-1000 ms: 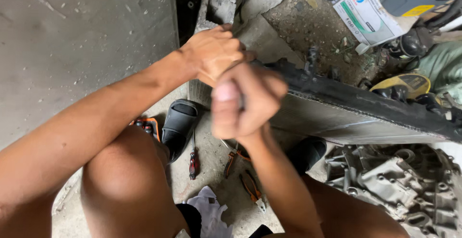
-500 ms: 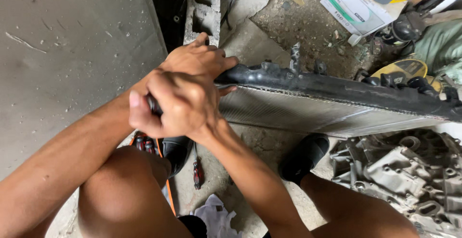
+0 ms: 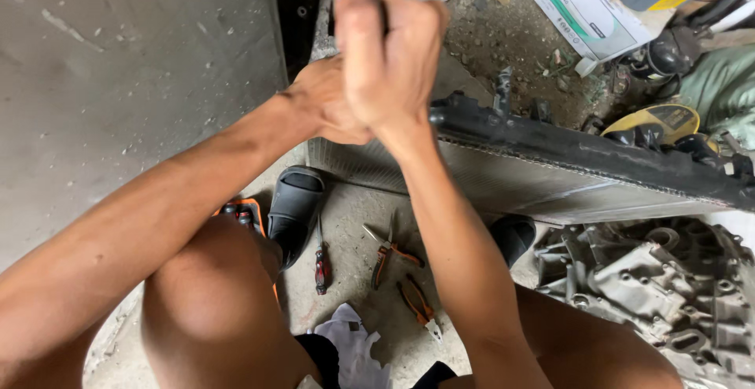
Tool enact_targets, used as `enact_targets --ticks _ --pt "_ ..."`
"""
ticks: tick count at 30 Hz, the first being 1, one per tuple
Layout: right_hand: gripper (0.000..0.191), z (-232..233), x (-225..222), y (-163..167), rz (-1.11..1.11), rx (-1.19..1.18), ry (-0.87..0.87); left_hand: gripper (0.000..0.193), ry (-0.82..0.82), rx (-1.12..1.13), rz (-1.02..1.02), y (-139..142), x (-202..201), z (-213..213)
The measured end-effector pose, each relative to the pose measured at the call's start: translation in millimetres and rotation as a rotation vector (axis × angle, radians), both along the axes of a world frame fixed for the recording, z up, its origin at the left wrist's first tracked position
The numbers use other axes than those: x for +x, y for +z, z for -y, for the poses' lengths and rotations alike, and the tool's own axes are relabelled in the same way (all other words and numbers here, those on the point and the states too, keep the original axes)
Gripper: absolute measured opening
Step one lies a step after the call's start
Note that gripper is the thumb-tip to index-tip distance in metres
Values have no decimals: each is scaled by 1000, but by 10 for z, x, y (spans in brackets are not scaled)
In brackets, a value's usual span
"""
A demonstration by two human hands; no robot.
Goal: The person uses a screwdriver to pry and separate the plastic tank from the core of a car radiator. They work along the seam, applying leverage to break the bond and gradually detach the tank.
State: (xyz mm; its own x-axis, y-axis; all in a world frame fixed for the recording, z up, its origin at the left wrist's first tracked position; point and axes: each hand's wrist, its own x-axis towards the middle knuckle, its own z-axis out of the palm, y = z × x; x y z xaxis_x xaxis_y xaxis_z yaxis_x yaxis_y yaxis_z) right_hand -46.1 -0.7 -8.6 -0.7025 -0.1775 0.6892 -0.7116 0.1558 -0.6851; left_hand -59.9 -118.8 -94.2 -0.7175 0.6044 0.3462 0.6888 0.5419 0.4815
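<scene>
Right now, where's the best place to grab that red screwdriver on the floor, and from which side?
Grip the red handle, the thick end nearest the knee, coming straight down from above. The screwdriver lies flat on the concrete, shaft pointing away toward the radiator, with the sandal close on its left and pliers on its right.

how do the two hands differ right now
The right hand is raised high in a closed fist around a dark handle; the left hand sits lower, at the end of the radiator. The right shows its knuckles and thumb plainly; the left is partly hidden behind it. Both are bare and close together.
</scene>
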Motion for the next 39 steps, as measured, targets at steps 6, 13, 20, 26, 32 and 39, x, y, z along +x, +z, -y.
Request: enact_targets --ticks 6,13,20,26,32,39 --pt "49 -238 -271 257 388 -350 64 60 44 -480 74 446 147 -137" --pt "55 -395 -22 204 221 -286 118 64 48 -573 96 658 167 -121" --pt "34 23 532 96 -234 25 160 52 50 -76 -270 417 256 -11" --pt "26 349 871 -100 -142 367 77 47 13 -151 -307 387 295 -5" --pt "27 432 837 -251 -286 306 9 40 -26 -480 -110 531 160 -75" --pt "34 576 730 -325 -258 346 -84 44 -84 -296 -178 505 166 -39"
